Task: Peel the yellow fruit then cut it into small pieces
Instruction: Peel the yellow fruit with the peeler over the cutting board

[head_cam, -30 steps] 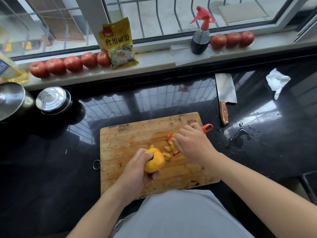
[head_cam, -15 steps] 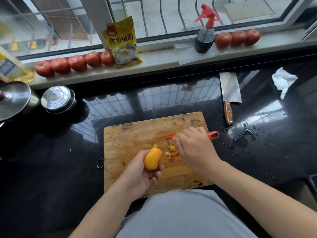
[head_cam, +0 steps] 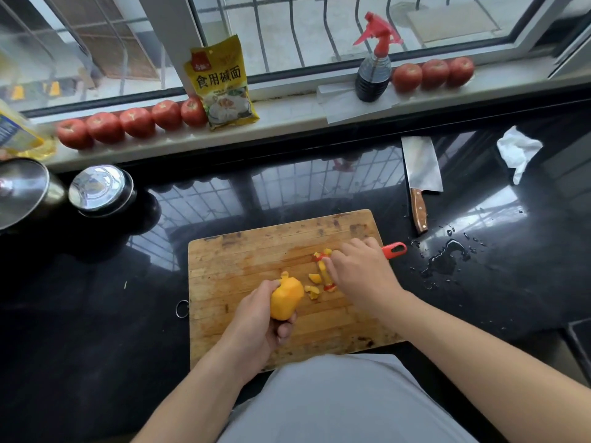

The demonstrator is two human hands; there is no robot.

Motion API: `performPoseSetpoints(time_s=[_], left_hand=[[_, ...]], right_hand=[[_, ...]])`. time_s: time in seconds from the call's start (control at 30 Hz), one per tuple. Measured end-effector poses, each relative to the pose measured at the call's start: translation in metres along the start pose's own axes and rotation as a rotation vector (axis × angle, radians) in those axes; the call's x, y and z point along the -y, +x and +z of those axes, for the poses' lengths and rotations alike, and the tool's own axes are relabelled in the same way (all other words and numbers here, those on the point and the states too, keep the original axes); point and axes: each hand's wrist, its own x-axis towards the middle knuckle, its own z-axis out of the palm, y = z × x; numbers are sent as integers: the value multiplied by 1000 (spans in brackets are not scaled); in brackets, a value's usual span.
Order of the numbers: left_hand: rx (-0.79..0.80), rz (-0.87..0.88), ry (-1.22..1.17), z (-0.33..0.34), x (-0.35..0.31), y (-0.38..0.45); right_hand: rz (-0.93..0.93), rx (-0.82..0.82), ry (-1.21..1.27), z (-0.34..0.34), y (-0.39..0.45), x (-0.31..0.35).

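A glossy black counter under a window carries a wooden cutting board. Over the board's near half, the left hand curls round the yellow fruit, lifted just clear of the wood. Beside the fruit, toward the board's right edge, the right hand grips a red peeler above small yellow peelings. Beyond the board's far right corner lies a cleaver.

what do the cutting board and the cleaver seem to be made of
Cutting board: looks like wood or bamboo, matte, with visible strips, stains and scratches. Cleaver: shiny grey blade, probably steel; brown handle with pale rivets, likely wood.
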Motion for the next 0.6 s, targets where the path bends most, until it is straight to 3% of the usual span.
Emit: performPoseSetpoints(time_s=[0.17, 0.27, 0.5, 0.6], left_hand=[[117, -31, -160, -6, -5, -1], [147, -131, -240, -9, -7, 2], [166, -251, -343, -13, -2, 12], [162, -271, -312, -12, -3, 13]], right_hand=[[174, 2, 21, 16, 0, -18], [208, 152, 38, 19, 2, -17], [161, -61, 143, -2, 0, 3], [-24, -190, 360, -22, -1, 15]])
